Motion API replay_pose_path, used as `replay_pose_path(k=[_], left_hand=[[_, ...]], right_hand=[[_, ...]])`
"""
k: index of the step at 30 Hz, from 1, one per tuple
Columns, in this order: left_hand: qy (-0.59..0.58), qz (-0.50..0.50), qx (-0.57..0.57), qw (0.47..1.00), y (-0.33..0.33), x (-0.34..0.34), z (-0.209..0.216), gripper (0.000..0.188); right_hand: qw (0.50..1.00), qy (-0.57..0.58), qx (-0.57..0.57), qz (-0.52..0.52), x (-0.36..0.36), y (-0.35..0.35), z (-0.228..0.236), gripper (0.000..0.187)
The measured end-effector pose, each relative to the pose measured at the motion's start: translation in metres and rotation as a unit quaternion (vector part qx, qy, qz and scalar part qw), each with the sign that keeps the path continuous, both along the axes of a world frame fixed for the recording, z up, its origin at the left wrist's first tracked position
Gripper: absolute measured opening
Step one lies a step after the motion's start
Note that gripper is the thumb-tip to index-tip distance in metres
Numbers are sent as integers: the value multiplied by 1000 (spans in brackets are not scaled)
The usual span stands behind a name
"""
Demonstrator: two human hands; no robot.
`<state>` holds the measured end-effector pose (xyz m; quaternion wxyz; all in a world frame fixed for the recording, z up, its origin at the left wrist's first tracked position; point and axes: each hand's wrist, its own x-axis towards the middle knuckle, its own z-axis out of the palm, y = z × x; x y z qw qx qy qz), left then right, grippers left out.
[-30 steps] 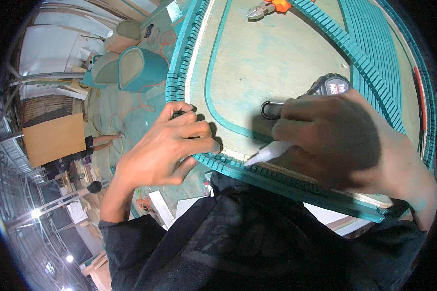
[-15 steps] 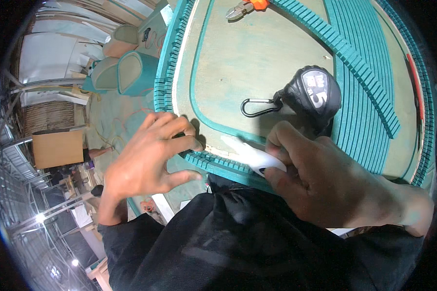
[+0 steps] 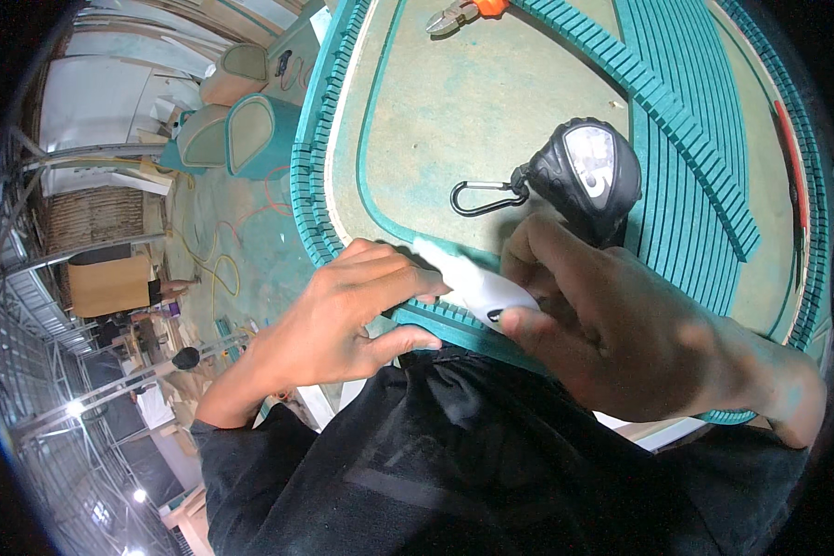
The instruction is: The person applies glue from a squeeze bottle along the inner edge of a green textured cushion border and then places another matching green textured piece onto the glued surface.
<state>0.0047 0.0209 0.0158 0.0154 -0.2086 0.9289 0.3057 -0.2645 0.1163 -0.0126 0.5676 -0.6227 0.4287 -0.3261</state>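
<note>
A teal slotted strip (image 3: 311,185) runs around the curved edge of a pale board (image 3: 435,130). My left hand (image 3: 352,310) straddles the strip at the near edge, fingers bent over its inner side and thumb along the outside. In my right hand (image 3: 612,324) is a small white squeeze bottle (image 3: 484,295), pinched between thumb and fingers. Its narrow tip points up and left, over the inside of the rim close to my left fingertips. Just beyond my right hand lies a black tape measure (image 3: 588,176) with a black carabiner (image 3: 486,198).
Orange-handled cutting pliers (image 3: 463,17) lie at the far edge of the board. Teal slotted strips (image 3: 686,204) cover its right part, one lying diagonally across. A red rod (image 3: 791,157) rests near the right rim. Rounded teal-sided forms (image 3: 264,139) stand on the floor at left.
My left hand has slid right along the rim, closer to the bottle. The bottle and my right hand have shifted slightly left and up. The view has moved a little.
</note>
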Motion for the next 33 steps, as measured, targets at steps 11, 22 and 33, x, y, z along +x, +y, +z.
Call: replay_pose_path(k=[11, 22, 33], left_hand=[[-25, 17, 6, 1000, 1, -4, 10, 49], [-25, 27, 8, 999, 0, -3, 7, 45], [-26, 14, -7, 1000, 0, -3, 7, 43]], right_hand=[[954, 267, -133, 21, -5, 5, 12, 16], [943, 295, -133, 74, 1, -3, 15, 18], [884, 388, -246, 86, 7, -8, 25, 17]])
